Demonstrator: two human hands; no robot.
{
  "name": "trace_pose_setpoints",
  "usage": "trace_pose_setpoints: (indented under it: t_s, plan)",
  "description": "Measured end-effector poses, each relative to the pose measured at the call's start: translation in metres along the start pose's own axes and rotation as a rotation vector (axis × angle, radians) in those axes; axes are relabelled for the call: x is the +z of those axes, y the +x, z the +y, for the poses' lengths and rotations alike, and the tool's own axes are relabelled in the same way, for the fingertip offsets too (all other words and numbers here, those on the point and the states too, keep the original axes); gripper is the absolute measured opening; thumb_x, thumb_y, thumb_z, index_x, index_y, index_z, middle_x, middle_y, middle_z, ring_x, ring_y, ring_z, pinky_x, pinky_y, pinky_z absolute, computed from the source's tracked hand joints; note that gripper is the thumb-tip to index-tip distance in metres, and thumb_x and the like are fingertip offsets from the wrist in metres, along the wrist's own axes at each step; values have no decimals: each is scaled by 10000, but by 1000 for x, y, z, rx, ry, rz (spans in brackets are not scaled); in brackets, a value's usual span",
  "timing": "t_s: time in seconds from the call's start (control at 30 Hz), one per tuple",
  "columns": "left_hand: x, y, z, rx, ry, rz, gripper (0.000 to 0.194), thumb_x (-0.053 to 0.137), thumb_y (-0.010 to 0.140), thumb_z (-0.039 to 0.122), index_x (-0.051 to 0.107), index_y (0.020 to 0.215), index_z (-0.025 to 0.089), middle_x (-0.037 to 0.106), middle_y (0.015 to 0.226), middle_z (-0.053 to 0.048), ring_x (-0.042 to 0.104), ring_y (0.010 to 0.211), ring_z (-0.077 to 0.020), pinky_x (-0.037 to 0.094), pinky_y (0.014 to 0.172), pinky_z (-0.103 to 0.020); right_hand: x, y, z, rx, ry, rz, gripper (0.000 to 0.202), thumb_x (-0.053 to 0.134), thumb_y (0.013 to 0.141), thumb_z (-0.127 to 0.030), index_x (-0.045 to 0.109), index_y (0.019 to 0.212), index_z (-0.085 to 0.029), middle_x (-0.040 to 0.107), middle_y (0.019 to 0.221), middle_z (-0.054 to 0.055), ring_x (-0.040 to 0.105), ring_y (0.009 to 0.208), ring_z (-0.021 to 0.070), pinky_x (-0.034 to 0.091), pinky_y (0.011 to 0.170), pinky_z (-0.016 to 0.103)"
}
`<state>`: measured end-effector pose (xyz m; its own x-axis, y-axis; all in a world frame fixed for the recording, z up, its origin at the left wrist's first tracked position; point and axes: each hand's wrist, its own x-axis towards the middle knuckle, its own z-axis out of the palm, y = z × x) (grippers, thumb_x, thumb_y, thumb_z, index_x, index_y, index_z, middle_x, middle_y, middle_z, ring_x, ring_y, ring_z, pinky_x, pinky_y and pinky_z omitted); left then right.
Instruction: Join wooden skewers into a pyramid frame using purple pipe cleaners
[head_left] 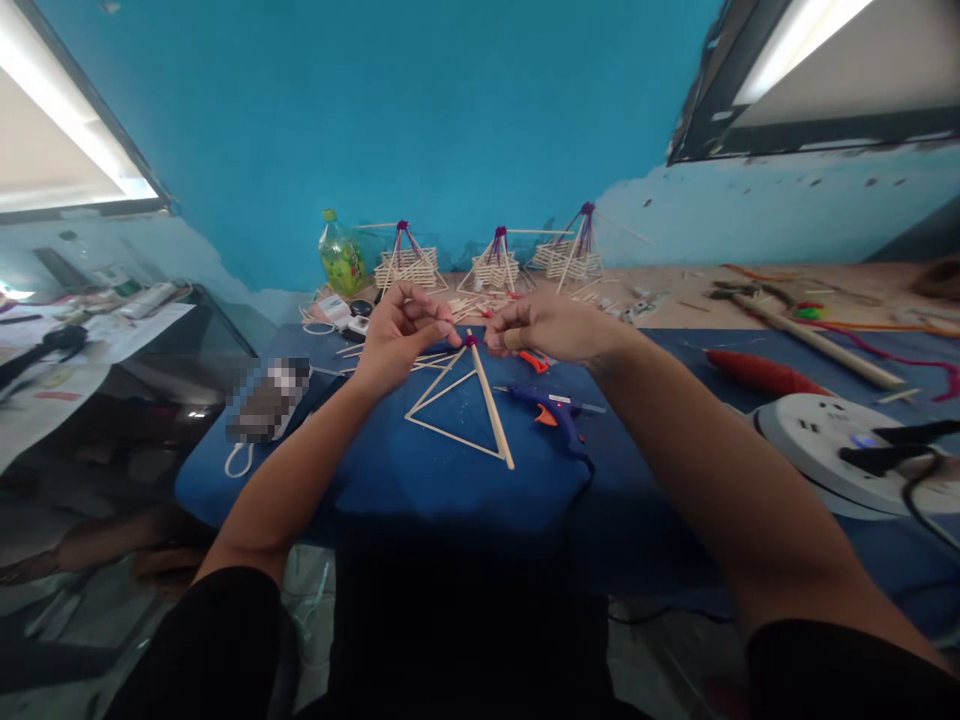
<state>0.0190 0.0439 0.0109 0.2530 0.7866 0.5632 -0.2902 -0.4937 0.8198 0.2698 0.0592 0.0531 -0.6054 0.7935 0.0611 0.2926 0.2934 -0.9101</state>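
A small pyramid frame of thin wooden sticks stands on the blue table in front of me. Purple yarn is wound around its top, where the sticks meet. Just left of that top, my left hand is closed in a pinch on the yarn. My right hand pinches on the opposite side, its fingertips partly hidden by the hand. The strand between fingers and knot is barely visible. Close to my right wrist lies a blue glue gun with an orange trigger.
Several similar stick frames with purple tops line the wall, beside a green-capped bottle. Loose sticks and scraps lie before them. At right are an orange yarn bundle and a white power strip; a phone-like device lies left.
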Motion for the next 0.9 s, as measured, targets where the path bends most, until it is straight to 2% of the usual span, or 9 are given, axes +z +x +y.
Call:
trace_pose_setpoints:
  t_s: [0.17, 0.27, 0.33, 0.4, 0.53, 0.67, 0.8, 0.9]
  plan:
    - [-14, 2, 5, -315, -102, -33, 477, 935, 731, 178, 543, 997, 235, 800, 868, 2, 817, 727, -172, 708, 801, -343, 3, -5, -7, -39, -243, 69, 104, 758, 756, -181, 795, 683, -245, 706, 655, -15, 552, 601, 132, 396, 589, 298]
    - [-15, 2, 6, -400, -158, -32, 458, 967, 707, 166, 677, 1060, 196, 846, 930, -48, 841, 791, -188, 723, 836, -338, 2, -6, -5, -14, -232, 143, 85, 786, 769, -221, 786, 688, -244, 700, 650, -7, 537, 590, 140, 378, 575, 309]
    - [-12, 1, 8, -376, -154, -29, 421, 984, 725, 216, 765, 1083, 178, 873, 1065, -102, 858, 881, -204, 727, 877, -339, 3, -4, -1, 5, -180, 175, 121, 811, 782, -273, 765, 674, -243, 690, 642, 5, 526, 590, 149, 365, 563, 314]
    - [-8, 0, 9, -336, -125, -49, 322, 998, 744, 294, 827, 987, 170, 865, 1205, -144, 862, 965, -222, 727, 910, -347, 6, -3, 2, -14, -95, 191, 145, 821, 779, -306, 747, 673, -242, 694, 659, 14, 528, 612, 152, 374, 575, 310]
    - [0, -3, 7, -251, -97, -36, 294, 1017, 752, 405, 846, 844, 185, 833, 1331, -146, 853, 986, -214, 725, 923, -367, 20, 1, 1, -126, 229, 237, 187, 856, 728, -349, 717, 700, -227, 727, 788, 27, 558, 682, 139, 428, 623, 288]
    - [4, -4, 0, -167, -104, 36, 386, 1024, 743, 518, 816, 846, 210, 859, 1160, -80, 839, 930, -190, 716, 911, -372, 36, 2, -1, -193, 446, 201, 313, 930, 699, -391, 672, 698, -214, 724, 850, 29, 560, 689, 121, 427, 600, 269]
    - [8, -5, -2, -165, -85, -23, 511, 948, 796, 676, 735, 907, 225, 822, 931, -44, 832, 910, -206, 689, 819, -346, 41, 2, -1, -186, 562, 169, 367, 938, 706, -429, 643, 748, -216, 719, 824, 8, 510, 615, 94, 405, 565, 260]
    - [10, -6, -1, -152, -59, -55, 491, 876, 888, 676, 666, 943, 236, 768, 862, -26, 802, 837, -186, 632, 713, -311, 41, 1, -1, -189, 612, 103, 457, 961, 700, -504, 614, 780, -218, 714, 824, 6, 522, 585, 95, 386, 531, 259]
